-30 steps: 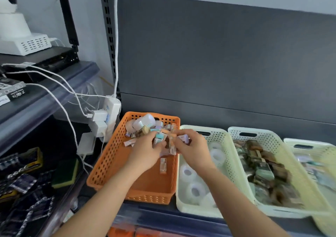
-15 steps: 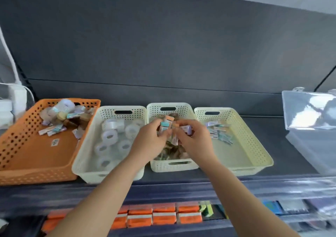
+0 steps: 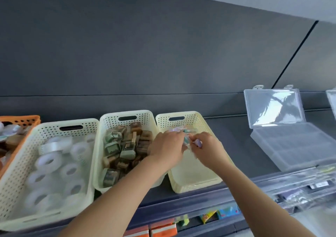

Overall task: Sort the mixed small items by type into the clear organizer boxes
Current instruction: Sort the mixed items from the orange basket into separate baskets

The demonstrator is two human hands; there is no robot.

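Both hands have carried their small packets rightward from the middle basket to over the third cream basket [image 3: 192, 179] at the shelf's front edge. Left hand [image 3: 168, 148] and right hand [image 3: 205, 145] pinch small packets [image 3: 186, 140], apparently for release there with matching ones.

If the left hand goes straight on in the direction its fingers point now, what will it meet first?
Most likely the small items lying at the far end of the pale yellow basket, and behind them that basket's perforated back wall. The left hand points forward over this basket; depth is unclear in one view.
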